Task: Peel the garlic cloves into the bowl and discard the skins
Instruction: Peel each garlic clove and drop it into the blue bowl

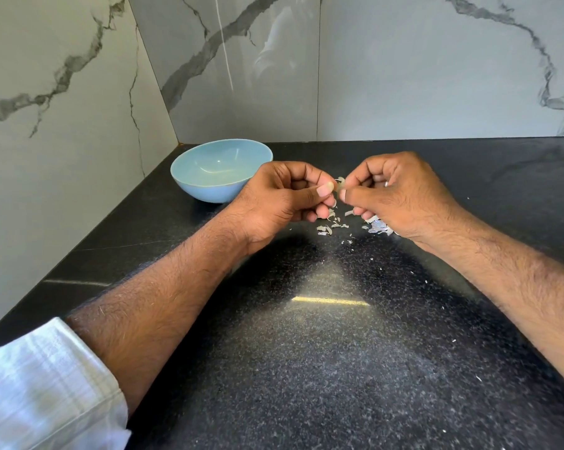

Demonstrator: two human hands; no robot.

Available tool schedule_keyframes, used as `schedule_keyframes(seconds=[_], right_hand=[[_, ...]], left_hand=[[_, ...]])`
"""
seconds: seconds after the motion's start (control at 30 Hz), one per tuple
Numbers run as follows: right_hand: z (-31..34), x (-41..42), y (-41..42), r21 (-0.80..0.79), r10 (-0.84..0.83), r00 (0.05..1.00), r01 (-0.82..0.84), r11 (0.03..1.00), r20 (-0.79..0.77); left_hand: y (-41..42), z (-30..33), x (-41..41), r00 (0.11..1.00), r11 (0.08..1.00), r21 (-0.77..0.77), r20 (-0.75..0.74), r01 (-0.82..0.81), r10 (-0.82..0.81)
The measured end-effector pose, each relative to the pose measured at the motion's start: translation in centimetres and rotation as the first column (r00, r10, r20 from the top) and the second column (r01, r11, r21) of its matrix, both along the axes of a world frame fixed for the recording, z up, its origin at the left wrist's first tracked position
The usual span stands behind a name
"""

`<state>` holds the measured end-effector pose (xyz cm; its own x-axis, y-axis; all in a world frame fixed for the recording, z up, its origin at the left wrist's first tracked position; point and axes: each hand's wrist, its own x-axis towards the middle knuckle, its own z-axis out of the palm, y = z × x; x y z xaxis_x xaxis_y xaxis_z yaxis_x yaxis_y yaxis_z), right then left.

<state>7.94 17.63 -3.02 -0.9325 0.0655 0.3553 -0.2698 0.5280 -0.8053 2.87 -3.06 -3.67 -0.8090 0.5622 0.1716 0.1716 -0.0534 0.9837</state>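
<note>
A small garlic clove (338, 186) is held between both hands above the black counter. My left hand (287, 196) pinches it with thumb and curled fingers from the left. From the right, my right hand (394, 193) pinches its loose papery skin. Most of the clove is hidden by the fingertips. A light blue bowl (189, 181) stands to the left of my left hand, near the corner; I see nothing inside it. Several pale skin scraps (331, 226) lie on the counter under and between the hands, with a larger pile (378, 226) beneath my right hand.
The black speckled counter (306, 352) runs from the marble walls (79, 92) at left and back toward me. Tiny skin flecks are scattered on it to the right. A white sleeve (40, 394) covers my left upper forearm.
</note>
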Motion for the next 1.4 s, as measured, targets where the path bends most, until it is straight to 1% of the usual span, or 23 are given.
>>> schedule_keyframes(seconds=[0.07,0.17,0.3,0.4,0.53,0.63,0.77,0.83,0.93,1.0,1.07,1.17,1.27,1.33,1.4], right_hand=[[-0.01,0.09,0.01,-0.037,0.026,0.999,-0.025,0.999,0.037],[0.08,0.27,-0.14,-0.021,0.089,0.995,-0.088,0.996,0.038],[0.11,0.3,-0.05,-0.063,0.133,0.99,-0.135,0.989,-0.039],[0.03,0.34,-0.24,-0.079,0.143,0.985,-0.151,0.985,-0.099],[-0.18,0.23,-0.29,-0.093,0.17,0.98,-0.18,0.979,-0.106],[-0.2,0.1,-0.14,-0.188,0.2,0.977,-0.211,0.959,-0.075],[-0.11,0.1,-0.41,-0.351,0.25,0.968,-0.232,0.907,0.006],[-0.12,0.09,-0.5,-0.439,0.287,0.957,-0.238,0.866,0.046],[-0.08,0.04,-0.35,-0.496,0.311,0.947,-0.235,0.836,0.076],[0.03,0.05,-0.22,-0.498,0.315,0.946,-0.236,0.834,0.079],[0.05,0.09,-0.14,-0.484,0.311,0.947,-0.239,0.842,0.075],[-0.04,0.08,-0.05,-0.451,0.288,0.955,-0.228,0.863,0.069],[0.0,0.06,0.12,-0.41,0.268,0.962,-0.22,0.885,0.061],[0.02,0.05,0.27,-0.377,0.251,0.967,-0.217,0.9,0.045],[0.02,0.05,0.33,-0.347,0.234,0.972,-0.21,0.914,0.028]], left_hand=[[-0.05,-0.02,0.03,1.0,1.0,-0.005,-0.004,0.0,0.0],[-0.08,-0.04,0.03,0.999,0.999,-0.017,-0.036,-0.028,0.027],[-0.09,-0.25,-0.27,0.987,0.991,-0.075,-0.127,-0.11,0.1],[-0.07,-0.38,-0.27,0.969,0.979,-0.152,-0.228,-0.136,0.099],[0.15,-0.34,-0.06,0.951,0.969,-0.201,-0.298,-0.146,0.081],[0.08,-0.27,-0.1,0.952,0.974,-0.169,-0.293,-0.149,0.094],[0.03,0.06,0.14,0.972,0.99,-0.101,-0.226,-0.096,0.071],[0.08,0.24,0.26,0.978,0.99,-0.094,-0.192,-0.102,0.083],[0.15,0.45,0.29,0.98,0.986,-0.115,-0.173,-0.12,0.099],[0.19,0.4,0.1,0.971,0.972,-0.143,-0.178,-0.187,0.16],[0.0,0.1,-0.25,0.954,0.958,-0.164,-0.226,-0.235,0.195],[-0.3,-0.27,-0.26,0.955,0.971,-0.154,-0.263,-0.182,0.137],[-0.22,-0.17,-0.19,0.942,0.963,-0.168,-0.299,-0.212,0.156],[-0.08,0.12,0.0,0.944,0.946,-0.195,-0.259,-0.258,0.204],[0.01,0.41,-0.01,0.964,0.939,-0.235,-0.153,-0.25,0.219]])
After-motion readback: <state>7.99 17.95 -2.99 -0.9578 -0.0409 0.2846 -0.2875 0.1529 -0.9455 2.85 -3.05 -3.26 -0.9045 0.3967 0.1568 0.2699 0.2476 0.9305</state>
